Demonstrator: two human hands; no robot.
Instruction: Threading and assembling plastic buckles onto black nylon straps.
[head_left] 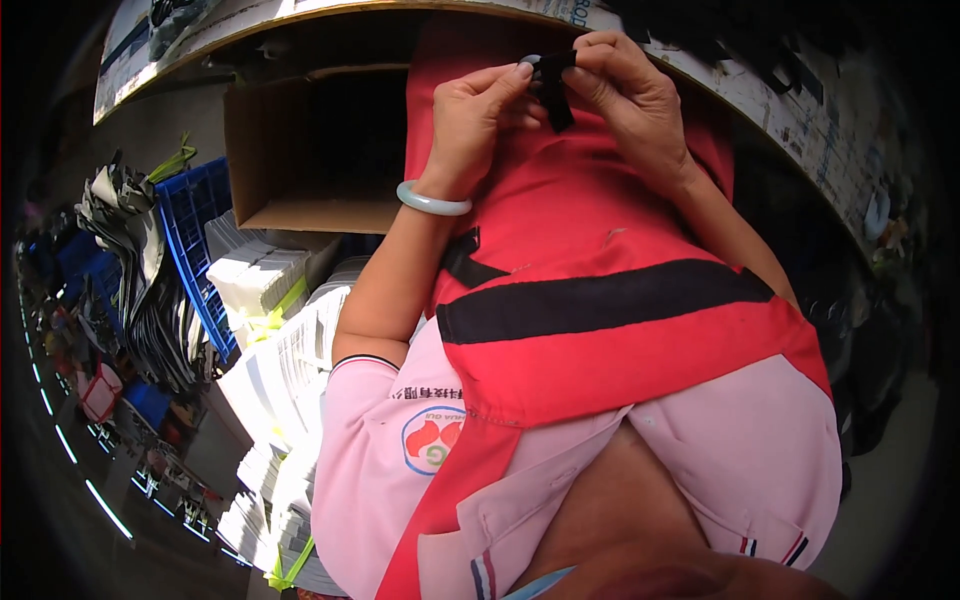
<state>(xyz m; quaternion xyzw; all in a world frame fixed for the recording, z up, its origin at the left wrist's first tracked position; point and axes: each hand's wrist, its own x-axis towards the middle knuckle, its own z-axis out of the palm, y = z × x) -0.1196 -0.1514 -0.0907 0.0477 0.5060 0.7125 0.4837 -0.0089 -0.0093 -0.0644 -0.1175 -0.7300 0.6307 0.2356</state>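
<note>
Both hands are up in front of the red apron (590, 185), close to the table edge. Between them is a short black strip of cloth or webbing (556, 98), folded, with one end hanging down. My left hand (478, 122), with a pale bangle (434, 200) on its wrist, pinches the strip's left side between thumb and fingers. On the other side my right hand (637, 108) grips the upper right part, its fingers curled and thumb pressed in. A small greyish spot shows by the left thumb tip; I cannot make out what it is.
A worktable edge (330, 14) curves across the top, with black pieces (765, 62) lying on it at right. At left stand an open cardboard box (300, 215), a blue plastic crate (190, 245), bundled dark strips (140, 260), and white stacks (265, 275) tied with yellow-green bands.
</note>
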